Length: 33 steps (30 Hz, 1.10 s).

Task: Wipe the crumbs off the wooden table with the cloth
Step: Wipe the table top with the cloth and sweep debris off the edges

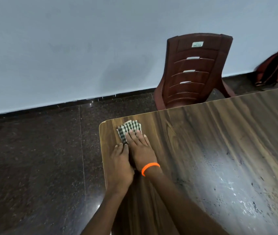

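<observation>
The folded checked cloth lay flat on the wooden table, close to its far left corner, with the right hand pressing it down through straight, extended fingers that covered its near right part. The left hand rested just beside the right, fingers also straight, its tips touching the cloth's near edge. Dark crumbs were scattered well to the right and nearer the person, so the coming stroke would, in my judgement, need to travel back that way.

table: glossy wood grain | cloth: checked woven fabric | chair: moulded plastic
</observation>
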Each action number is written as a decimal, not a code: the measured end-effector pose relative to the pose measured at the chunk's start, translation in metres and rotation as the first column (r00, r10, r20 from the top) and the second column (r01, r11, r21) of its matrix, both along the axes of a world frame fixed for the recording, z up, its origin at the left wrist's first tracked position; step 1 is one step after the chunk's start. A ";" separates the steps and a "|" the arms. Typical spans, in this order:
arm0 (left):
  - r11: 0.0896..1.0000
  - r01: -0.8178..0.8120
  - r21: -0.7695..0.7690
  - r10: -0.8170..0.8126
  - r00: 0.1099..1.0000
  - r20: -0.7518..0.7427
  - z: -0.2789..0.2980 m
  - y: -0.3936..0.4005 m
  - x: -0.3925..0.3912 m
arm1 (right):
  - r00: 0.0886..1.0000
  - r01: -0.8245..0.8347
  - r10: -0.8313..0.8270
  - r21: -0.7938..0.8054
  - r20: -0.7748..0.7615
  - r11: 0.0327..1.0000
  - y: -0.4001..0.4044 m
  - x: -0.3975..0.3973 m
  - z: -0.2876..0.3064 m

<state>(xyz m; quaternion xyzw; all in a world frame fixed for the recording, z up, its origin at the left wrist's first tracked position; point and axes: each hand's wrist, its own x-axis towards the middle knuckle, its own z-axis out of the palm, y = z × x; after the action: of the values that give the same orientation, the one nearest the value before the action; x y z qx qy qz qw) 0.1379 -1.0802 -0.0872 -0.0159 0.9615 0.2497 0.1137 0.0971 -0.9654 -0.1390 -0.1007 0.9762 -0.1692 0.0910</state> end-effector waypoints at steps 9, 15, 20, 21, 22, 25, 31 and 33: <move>0.983 0.103 -0.154 -0.083 0.988 0.128 -0.014 0.019 -0.001 | 0.860 0.510 -0.510 -0.013 -0.003 0.860 0.138 -0.060 0.003; 0.951 0.108 -0.289 -0.076 0.990 0.121 -0.006 0.037 -0.005 | 0.845 0.530 -0.531 -0.035 -0.062 0.847 0.097 0.049 -0.010; 0.941 0.116 -0.319 -0.081 0.989 0.122 -0.003 0.040 -0.010 | 0.979 0.177 -0.177 -0.015 -0.103 0.984 0.083 0.037 -0.010; 0.941 0.131 -0.313 -0.091 0.986 0.138 -0.004 0.038 -0.011 | 0.979 0.177 -0.176 0.001 -0.103 0.984 0.092 0.028 -0.009; 0.941 0.148 -0.303 -0.101 0.981 0.166 -0.004 0.036 -0.010 | 0.971 0.224 -0.223 0.000 -0.089 0.975 0.103 0.023 -0.008; 0.933 0.189 -0.307 -0.128 0.970 0.207 -0.004 0.033 -0.007 | 0.870 0.488 -0.490 -0.046 -0.049 0.872 0.130 0.033 -0.007; 0.935 0.178 -0.307 -0.111 0.969 0.222 -0.003 0.034 -0.008 | 0.806 0.591 -0.593 -0.075 -0.003 0.803 0.112 0.139 -0.010; 0.941 0.165 -0.297 -0.102 0.971 0.216 -0.003 0.034 -0.006 | 0.865 0.499 -0.502 -0.083 -0.012 0.862 0.098 0.183 -0.009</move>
<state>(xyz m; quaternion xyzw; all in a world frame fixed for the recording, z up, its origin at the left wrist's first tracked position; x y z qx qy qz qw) 0.1314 -1.0459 -0.0902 0.0069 0.9716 0.0830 0.2214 0.2799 -0.8672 -0.1476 0.1498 0.9630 -0.2228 0.0237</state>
